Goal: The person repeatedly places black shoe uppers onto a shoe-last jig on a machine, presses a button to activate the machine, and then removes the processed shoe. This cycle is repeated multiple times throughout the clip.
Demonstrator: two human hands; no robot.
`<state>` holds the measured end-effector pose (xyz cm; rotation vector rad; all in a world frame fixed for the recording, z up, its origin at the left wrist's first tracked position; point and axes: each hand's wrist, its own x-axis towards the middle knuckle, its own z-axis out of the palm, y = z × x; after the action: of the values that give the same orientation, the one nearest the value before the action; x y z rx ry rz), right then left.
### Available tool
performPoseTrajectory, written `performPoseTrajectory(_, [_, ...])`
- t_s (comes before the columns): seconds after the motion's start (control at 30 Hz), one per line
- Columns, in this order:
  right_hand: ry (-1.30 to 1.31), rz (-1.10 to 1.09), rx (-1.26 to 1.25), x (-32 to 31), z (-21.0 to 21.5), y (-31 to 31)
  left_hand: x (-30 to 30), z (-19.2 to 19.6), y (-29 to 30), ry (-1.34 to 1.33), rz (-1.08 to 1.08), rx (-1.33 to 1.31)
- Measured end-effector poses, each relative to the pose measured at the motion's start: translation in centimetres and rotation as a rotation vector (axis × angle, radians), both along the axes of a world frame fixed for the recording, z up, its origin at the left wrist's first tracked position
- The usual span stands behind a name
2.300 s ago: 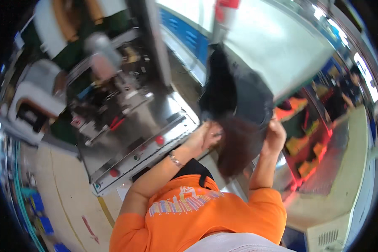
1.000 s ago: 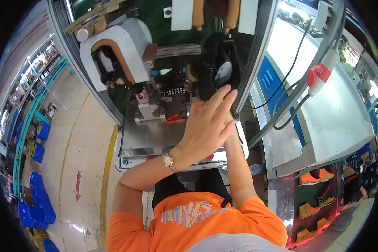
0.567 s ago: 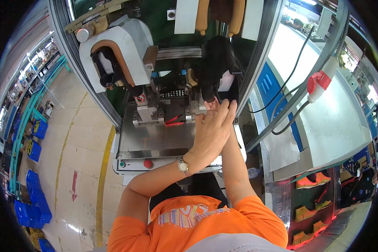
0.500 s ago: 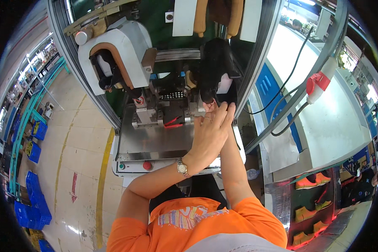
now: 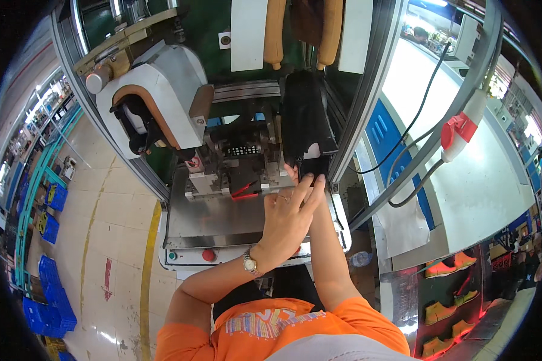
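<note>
The black shoe (image 5: 306, 114) is sitting at the right side of the machine (image 5: 159, 69), below two tan padded bars (image 5: 275, 33). The right hand (image 5: 291, 172), mostly hidden, is reaching its lower end; the left hand (image 5: 290, 218) is crossing over, fingers stretching forward. Whether either hand's fingers are gripping cannot be told. Red-handled pliers (image 5: 244, 193) are lying on the metal counter (image 5: 217, 222).

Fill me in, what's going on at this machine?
A person in an orange shirt has both hands at a black shoe-like piece on the machine's right side. The left hand lies across the right hand, whose fingers show at the piece's near end; its grip is hidden. Another black piece sits in the white padded unit at left.
</note>
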<state>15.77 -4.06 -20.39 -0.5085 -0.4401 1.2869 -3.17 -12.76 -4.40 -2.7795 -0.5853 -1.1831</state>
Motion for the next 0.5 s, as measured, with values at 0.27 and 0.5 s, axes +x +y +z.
performPoseTrajectory(0.27, [0.001,0.015,-0.004,0.2,0.1,0.4,-0.5,0.1,-0.2,-0.007,-0.023,-0.069])
performPoseTrajectory(0.5, [0.064,-0.103,-0.004,1.5,0.2,-1.7,-1.7,0.3,-1.1,-0.105,-0.328,-0.215])
